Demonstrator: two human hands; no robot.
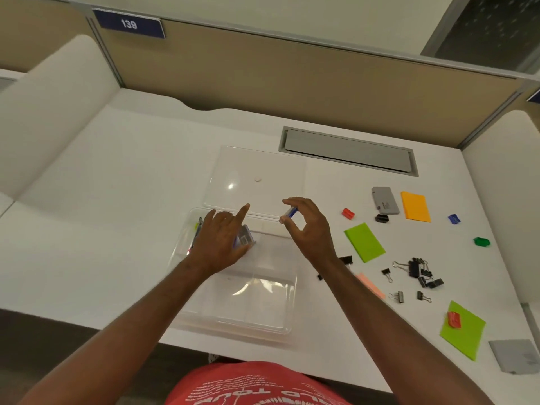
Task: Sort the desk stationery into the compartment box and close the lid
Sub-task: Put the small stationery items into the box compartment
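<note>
Here the clear box (pixel 233 287) is sitting on the white desk (pixel 117 185) right in front of me, its lid (pixel 257 176) lying open and flat behind it. My left hand (pixel 222 244) is reaching into the box's far left part, fingers curled round a small clear case (pixel 245 238) with the forefinger pointing up. My right hand (pixel 309 229) is hovering over the box's far right corner, thumb and fingertips pinching a small blue piece (pixel 288 214); I cannot tell what it is. Some pens (pixel 198 232) are lying along the box's left wall. Out to the right, loose on the desk, are lying a green pad (pixel 364 242), an orange pad (pixel 415 206), a red sharpener (pixel 348 213), a grey stapler (pixel 385 200) and a cluster of black clips (pixel 420 271).
</note>
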